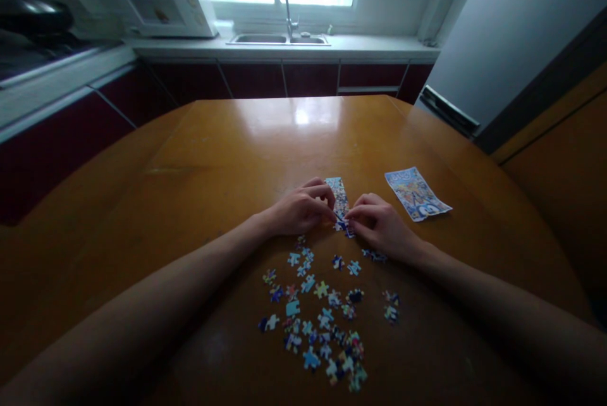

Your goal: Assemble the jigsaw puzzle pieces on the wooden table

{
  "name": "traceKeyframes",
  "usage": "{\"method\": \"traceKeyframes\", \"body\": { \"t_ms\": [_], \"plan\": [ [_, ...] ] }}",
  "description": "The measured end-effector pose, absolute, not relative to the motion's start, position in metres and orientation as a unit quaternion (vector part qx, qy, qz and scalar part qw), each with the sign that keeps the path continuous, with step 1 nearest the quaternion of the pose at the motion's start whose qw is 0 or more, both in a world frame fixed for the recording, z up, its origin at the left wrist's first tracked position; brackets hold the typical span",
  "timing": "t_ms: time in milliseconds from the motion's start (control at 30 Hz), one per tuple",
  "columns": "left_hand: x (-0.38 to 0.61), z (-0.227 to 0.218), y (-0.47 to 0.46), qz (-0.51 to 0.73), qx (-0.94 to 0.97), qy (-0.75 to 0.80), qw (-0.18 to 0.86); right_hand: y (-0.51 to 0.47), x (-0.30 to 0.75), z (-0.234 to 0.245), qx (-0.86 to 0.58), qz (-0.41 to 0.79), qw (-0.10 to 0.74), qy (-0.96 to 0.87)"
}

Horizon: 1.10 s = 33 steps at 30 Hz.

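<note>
A partly joined strip of jigsaw puzzle [338, 194] lies on the table between my two hands. My left hand [306, 207] is at its left side, thumb and forefinger closed together at the strip's lower edge. From the right, my right hand [382, 226] meets the same lower edge with its fingers in a pinch. Blue and white jigsaw pieces at this edge are partly covered by my fingertips. Nearer to me lie many loose jigsaw pieces [308, 284], in a scattered group with a denser heap [325, 338] at the bottom. A few more pieces [374, 255] sit under my right wrist.
A printed picture sheet [418, 194] rests on the wooden table [227, 159] to the right of the strip. Beyond the table are a counter with a sink [260, 39], a faucet [288, 7] and a microwave [164, 9]. A refrigerator [512, 26] stands at the right.
</note>
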State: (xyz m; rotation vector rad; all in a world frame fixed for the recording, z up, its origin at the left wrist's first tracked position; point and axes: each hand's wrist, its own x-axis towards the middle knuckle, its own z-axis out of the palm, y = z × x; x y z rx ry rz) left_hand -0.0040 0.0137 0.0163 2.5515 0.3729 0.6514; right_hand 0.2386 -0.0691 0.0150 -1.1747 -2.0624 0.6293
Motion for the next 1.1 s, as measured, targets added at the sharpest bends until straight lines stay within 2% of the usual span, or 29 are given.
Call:
{"method": "traceKeyframes", "body": {
  "t_ms": [233,800,933,1100],
  "plan": [
    [-0.003,0.018,0.014,0.242,0.936,0.117,0.228,-0.071,0.234,0.016,-0.46,0.229,0.303,-0.803],
    [-0.003,0.018,0.013,0.266,0.935,0.113,0.206,-0.072,0.225,0.017,-0.461,0.232,0.295,-0.804],
    [-0.002,0.017,0.014,0.291,0.927,0.123,0.201,-0.07,0.227,0.014,-0.447,0.306,0.335,-0.771],
    [0.003,0.016,0.012,0.343,0.909,0.152,0.183,-0.065,0.226,0.013,-0.445,0.424,0.481,-0.625]
  ]
}}
